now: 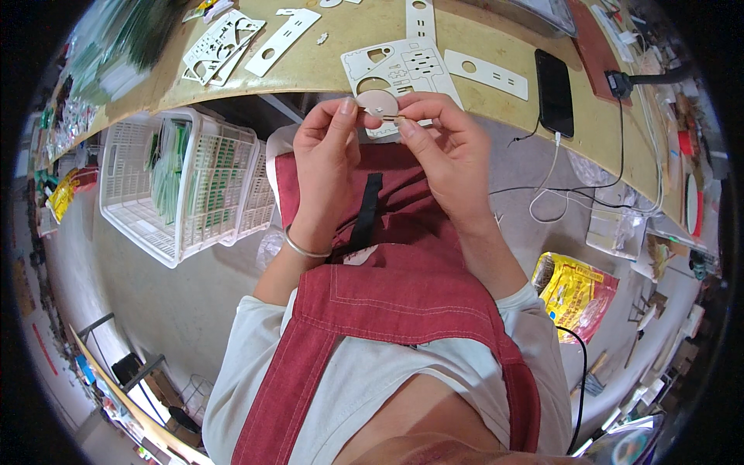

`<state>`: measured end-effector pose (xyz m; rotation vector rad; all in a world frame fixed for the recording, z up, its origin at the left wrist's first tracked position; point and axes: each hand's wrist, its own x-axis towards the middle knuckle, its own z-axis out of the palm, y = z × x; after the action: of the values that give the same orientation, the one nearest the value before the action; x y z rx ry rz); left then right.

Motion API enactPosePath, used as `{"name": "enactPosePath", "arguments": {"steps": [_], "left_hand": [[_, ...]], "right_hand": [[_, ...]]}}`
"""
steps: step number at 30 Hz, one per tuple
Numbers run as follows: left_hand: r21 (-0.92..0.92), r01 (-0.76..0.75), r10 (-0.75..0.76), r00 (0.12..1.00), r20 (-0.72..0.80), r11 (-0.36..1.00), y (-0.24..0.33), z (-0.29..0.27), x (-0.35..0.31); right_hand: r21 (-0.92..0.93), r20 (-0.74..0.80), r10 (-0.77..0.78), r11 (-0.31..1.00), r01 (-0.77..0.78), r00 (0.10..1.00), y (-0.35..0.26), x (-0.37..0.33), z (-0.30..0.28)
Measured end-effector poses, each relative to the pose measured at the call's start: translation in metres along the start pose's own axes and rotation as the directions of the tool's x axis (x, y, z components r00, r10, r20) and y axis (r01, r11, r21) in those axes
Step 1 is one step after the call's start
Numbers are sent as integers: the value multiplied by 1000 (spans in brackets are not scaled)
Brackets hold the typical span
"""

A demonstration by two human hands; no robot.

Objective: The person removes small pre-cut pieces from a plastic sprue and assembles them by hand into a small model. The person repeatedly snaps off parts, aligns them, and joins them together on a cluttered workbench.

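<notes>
Above my lap, at the table's front edge, my left hand (326,147) is closed, its thumb and fingertips pinching the left rim of a pale round disc (377,101) of thin board. My right hand (449,143) is closed too, with thumb and forefinger on a small thin strip (393,118) at the disc's lower right edge. Whether strip and disc are joined, I cannot tell. Just behind my hands lies a white die-cut sheet (422,66) with slots and a large round hole, partly hidden by my fingers.
More die-cut sheets (221,48) and slotted panels (283,44) lie on the table (325,77). A black phone (555,93) with a white cable is at the right. White plastic crates (182,186) stand on the floor at left; a yellow bag (575,291) lies at right.
</notes>
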<state>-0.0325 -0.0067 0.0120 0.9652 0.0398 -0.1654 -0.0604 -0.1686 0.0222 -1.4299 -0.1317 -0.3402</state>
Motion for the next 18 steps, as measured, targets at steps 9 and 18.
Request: {"name": "enactPosePath", "arguments": {"steps": [9, 18], "left_hand": [[402, -234, 183, 970, 161, 885, 0, 8, -16], [595, -278, 267, 958, 109, 754, 7, 3, -13]], "right_hand": [[79, -14, 79, 994, -78, 997, -5, 8, -9], [-389, 48, -164, 905, 170, 985, -14, 5, -9]]}}
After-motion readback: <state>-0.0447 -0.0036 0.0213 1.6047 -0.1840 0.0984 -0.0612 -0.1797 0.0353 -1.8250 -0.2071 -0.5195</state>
